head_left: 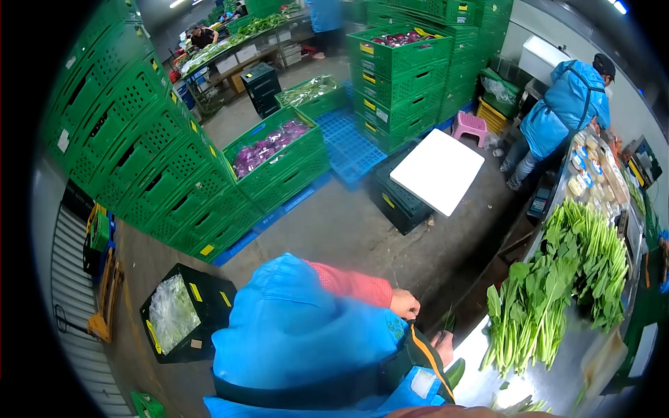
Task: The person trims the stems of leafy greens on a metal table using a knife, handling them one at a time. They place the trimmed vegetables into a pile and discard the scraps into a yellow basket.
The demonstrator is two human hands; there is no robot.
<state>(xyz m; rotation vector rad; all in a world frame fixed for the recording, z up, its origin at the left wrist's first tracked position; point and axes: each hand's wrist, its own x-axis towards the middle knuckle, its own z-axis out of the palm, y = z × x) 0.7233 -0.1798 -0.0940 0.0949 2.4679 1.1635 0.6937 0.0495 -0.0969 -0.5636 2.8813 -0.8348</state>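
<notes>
1. Left hand [405, 304]: in a red sleeve [352, 284], fingers curled, at the near edge of the steel table [557, 380]. Can't tell whether it grips anything.
2. Right hand [443, 344]: just beside the left one at the same table edge, half hidden behind the blue jacket [300, 334]. Grip can't be told.
3. Dark green leaf [448, 321]: at the table edge between the two hands. Contact with either is unclear.
4. Pile of leafy greens [550, 292]: lying on the table, pale stem ends toward the near edge, apart from both hands.
5. Co-worker [566, 104]: blue jacket, back turned, standing at the far end of the table.
6. White board [437, 171]: on top of a black crate [394, 202], on the floor beside the table.
7. Pink stool [469, 125]: past the board, near the table's far end.
8. Green crates [139, 160]: stacked well away from the table.
</notes>
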